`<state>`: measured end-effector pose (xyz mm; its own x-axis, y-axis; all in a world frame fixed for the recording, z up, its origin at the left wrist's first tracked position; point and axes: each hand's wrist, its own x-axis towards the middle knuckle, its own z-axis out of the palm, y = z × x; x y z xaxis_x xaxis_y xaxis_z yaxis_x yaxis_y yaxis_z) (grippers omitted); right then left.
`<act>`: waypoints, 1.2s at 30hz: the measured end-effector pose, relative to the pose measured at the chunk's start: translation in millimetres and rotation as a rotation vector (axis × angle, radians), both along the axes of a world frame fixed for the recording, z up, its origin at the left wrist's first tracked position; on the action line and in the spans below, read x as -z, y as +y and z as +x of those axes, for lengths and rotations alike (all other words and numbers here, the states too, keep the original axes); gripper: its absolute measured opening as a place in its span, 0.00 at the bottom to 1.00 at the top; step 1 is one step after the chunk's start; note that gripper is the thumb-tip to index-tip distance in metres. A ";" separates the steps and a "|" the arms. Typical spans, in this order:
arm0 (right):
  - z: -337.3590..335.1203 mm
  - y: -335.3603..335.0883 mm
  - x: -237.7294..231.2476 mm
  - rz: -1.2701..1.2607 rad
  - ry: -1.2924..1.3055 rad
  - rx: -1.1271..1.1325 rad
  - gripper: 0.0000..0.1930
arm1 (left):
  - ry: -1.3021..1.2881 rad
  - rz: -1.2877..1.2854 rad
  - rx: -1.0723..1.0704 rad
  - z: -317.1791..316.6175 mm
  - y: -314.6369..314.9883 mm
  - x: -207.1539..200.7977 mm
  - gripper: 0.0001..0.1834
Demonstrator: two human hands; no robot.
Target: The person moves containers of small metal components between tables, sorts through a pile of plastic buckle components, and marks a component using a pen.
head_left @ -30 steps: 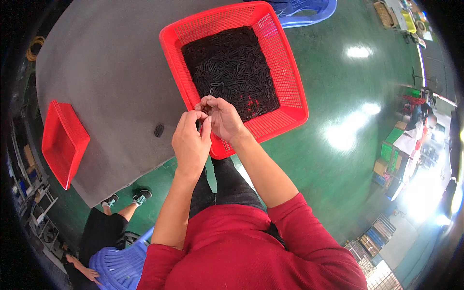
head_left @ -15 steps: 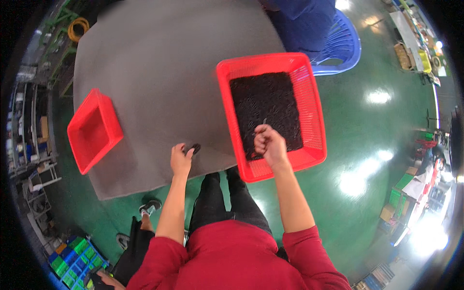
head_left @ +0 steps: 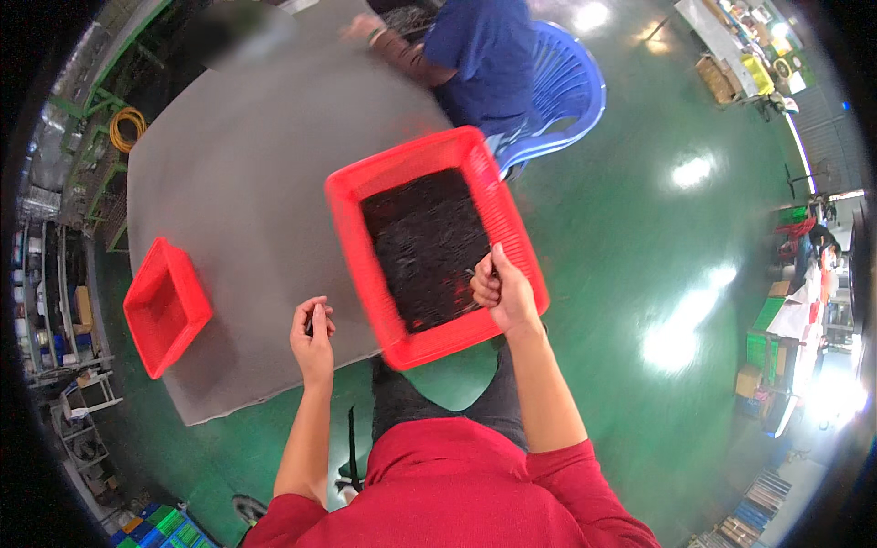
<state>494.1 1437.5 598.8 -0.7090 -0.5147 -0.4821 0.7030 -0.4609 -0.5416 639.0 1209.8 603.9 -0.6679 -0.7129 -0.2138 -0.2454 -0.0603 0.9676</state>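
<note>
Over the grey table, my left hand (head_left: 313, 340) is closed with a small black piece (head_left: 310, 325) pinched between thumb and fingers. My right hand (head_left: 507, 297) is a closed fist above the near right part of a large red plastic basket (head_left: 445, 344). A thin dark tip shows at its fingers; what it belongs to is hidden. Inside the basket lies a thick layer of small black pieces (head_left: 425, 242), too small to tell apart, with the red bottom showing through near my right hand.
A smaller red basket (head_left: 187, 310) stands at the left on the grey tabletop (head_left: 265, 183). Across the table, a person in a dark blue shirt (head_left: 489, 64) sits on a blue plastic chair (head_left: 571, 82), one arm over the table. Yellow coiled hose (head_left: 126, 130) hangs at far left.
The view has turned, so the large basket appears further left and more of the seated person shows. My left hand has moved away from the basket; my right hand is nearer its right rim.
</note>
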 end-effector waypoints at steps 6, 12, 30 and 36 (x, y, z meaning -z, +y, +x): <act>-54.3 124.2 -23.9 0.161 0.102 -0.135 0.16 | 0.189 0.306 0.140 -81.0 160.9 -5.0 0.09; -131.6 271.1 -57.8 0.335 0.138 -0.061 0.14 | 0.007 0.817 0.327 -154.4 312.5 -12.4 0.08; -605.0 213.3 -36.1 0.556 0.502 -0.603 0.14 | 0.195 0.837 -0.031 -569.7 360.7 18.5 0.09; -715.0 12.2 -21.6 0.448 0.675 -0.819 0.13 | 0.259 0.699 -0.291 -620.4 312.7 6.2 0.08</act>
